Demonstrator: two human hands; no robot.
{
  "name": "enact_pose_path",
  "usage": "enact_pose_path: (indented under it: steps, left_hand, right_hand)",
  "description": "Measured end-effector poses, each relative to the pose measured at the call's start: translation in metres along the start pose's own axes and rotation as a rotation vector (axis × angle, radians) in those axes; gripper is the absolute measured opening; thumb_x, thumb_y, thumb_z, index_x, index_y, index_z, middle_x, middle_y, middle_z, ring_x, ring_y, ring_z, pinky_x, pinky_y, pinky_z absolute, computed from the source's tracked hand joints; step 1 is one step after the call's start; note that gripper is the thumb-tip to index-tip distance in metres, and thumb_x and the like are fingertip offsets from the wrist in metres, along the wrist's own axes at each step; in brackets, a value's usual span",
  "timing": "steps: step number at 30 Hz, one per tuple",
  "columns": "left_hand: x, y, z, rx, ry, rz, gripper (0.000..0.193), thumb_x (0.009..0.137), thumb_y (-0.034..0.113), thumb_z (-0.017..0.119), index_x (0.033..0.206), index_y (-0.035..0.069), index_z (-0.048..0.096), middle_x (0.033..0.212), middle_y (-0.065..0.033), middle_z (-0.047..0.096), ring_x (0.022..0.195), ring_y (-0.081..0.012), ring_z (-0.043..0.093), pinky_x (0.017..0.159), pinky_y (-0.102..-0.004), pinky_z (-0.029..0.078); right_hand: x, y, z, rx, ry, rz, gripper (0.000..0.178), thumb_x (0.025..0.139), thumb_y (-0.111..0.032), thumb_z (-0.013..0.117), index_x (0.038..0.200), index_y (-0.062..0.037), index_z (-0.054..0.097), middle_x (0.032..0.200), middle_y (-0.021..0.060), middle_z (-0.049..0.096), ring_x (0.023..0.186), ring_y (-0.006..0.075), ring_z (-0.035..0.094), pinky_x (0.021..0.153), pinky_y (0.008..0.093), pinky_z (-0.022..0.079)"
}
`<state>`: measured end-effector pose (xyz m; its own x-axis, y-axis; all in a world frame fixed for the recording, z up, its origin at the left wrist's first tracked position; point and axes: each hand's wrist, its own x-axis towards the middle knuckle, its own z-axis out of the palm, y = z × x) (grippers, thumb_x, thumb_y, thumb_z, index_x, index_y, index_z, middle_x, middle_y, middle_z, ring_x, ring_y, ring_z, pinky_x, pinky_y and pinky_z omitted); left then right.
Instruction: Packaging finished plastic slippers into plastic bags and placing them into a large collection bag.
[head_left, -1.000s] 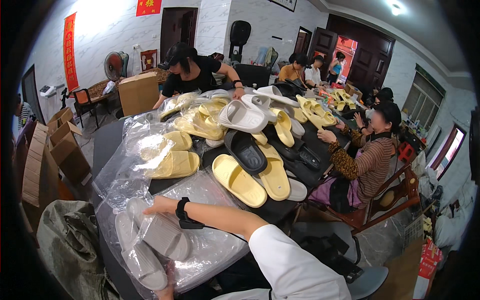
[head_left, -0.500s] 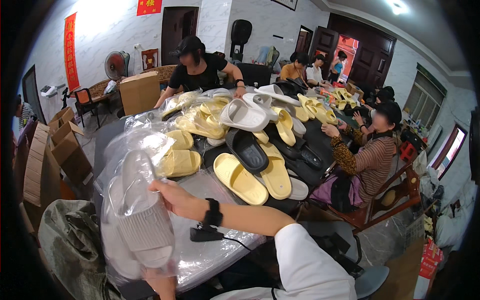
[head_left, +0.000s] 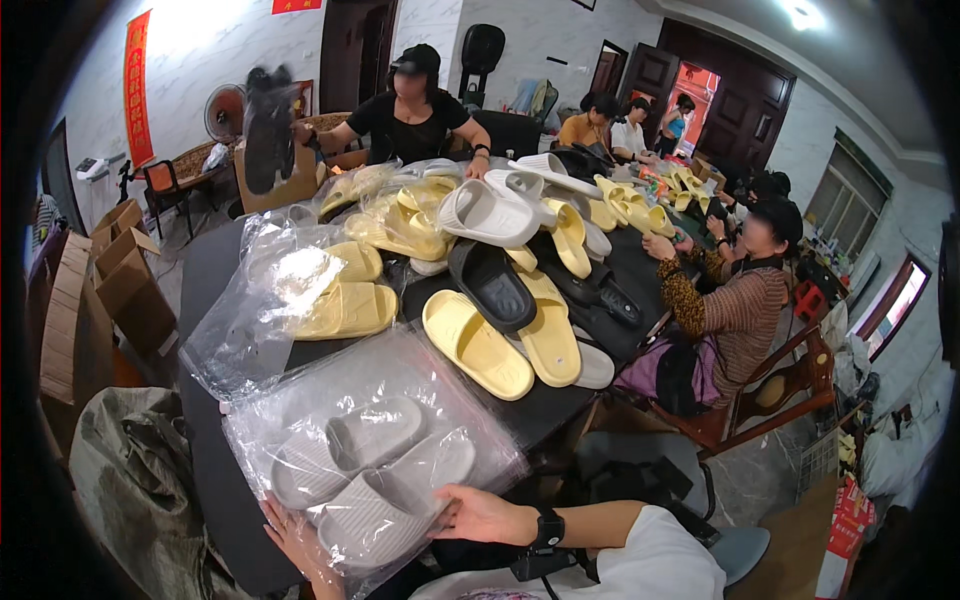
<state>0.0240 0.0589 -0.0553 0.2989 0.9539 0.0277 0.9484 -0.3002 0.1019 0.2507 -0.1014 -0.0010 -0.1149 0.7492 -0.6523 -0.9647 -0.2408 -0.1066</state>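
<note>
A pair of grey slide slippers (head_left: 372, 515) lies inside a clear plastic bag (head_left: 455, 455) on a stack of flat clear bags (head_left: 290, 395) at the table's near edge. My left hand (head_left: 297, 545) rests along the bag's lower left side, its fingers stretched out beside the slippers. At the bag's right side, my right hand (head_left: 487, 513) pinches the plastic close to the nearer slipper's heel. Just beyond the stack lie yellow slippers (head_left: 345, 310) in another clear bag.
A heap of loose slides, including a black slide (head_left: 492, 287) and a yellow slide (head_left: 478, 345), covers the table's middle. Across the table a person lifts dark slippers (head_left: 268, 130). Another person sits at the right. Cardboard boxes (head_left: 135, 290) and a grey-green sack (head_left: 140, 490) stand left.
The bagged grey slippers have come down from upright at the left to lying on the bag stack. My right hand moved down and right with them. The person opposite has raised dark slippers.
</note>
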Motion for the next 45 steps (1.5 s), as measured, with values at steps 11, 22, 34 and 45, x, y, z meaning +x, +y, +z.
enact_pose_path:
  steps: [11,22,34,45]
  left_hand:
    - [-0.013,0.005,-0.014,-0.242,0.263,0.095,0.059,0.082,0.020,0.053,0.134,0.001,0.034,0.144,-0.0168,0.025,0.135,-0.0338,0.019,0.107,-0.0482,0.015]
    - [-0.022,-0.013,-0.060,-0.739,0.198,-0.021,0.032,0.085,0.019,0.057,0.113,0.002,0.055,0.098,-0.0123,0.061,0.112,-0.0316,0.048,0.099,-0.0406,0.032]
    - [-0.014,-0.004,-0.053,-0.756,0.548,0.030,0.035,0.078,-0.012,0.048,0.112,-0.003,0.054,0.090,-0.0119,0.052,0.089,-0.0240,0.052,0.083,-0.0327,0.040]
    - [-0.023,-0.019,-0.037,-0.199,0.366,0.211,0.047,0.087,0.017,0.049,0.129,-0.003,0.040,0.132,-0.0253,0.039,0.123,-0.0385,0.037,0.097,-0.0496,0.033]
  right_hand:
    - [0.005,-0.004,0.000,-0.059,-0.095,-0.214,0.029,0.092,-0.012,0.044,0.114,0.0081,0.043,0.112,0.0226,0.053,0.108,0.0322,0.051,0.098,0.0459,0.038]
    - [0.000,-0.010,-0.004,-0.186,-0.223,-0.220,0.024,0.093,-0.015,0.047,0.108,0.0041,0.050,0.102,0.0187,0.058,0.099,0.0278,0.056,0.095,0.0412,0.041]
    - [0.026,-0.021,-0.003,-0.238,-0.127,-0.097,0.036,0.091,-0.022,0.050,0.116,0.0028,0.046,0.115,0.0148,0.052,0.111,0.0252,0.049,0.098,0.0377,0.038]
    - [-0.021,-0.054,0.019,-0.761,0.063,-0.601,0.053,0.086,-0.026,0.059,0.122,0.0076,0.040,0.122,0.0183,0.045,0.111,0.0283,0.046,0.100,0.0335,0.034]
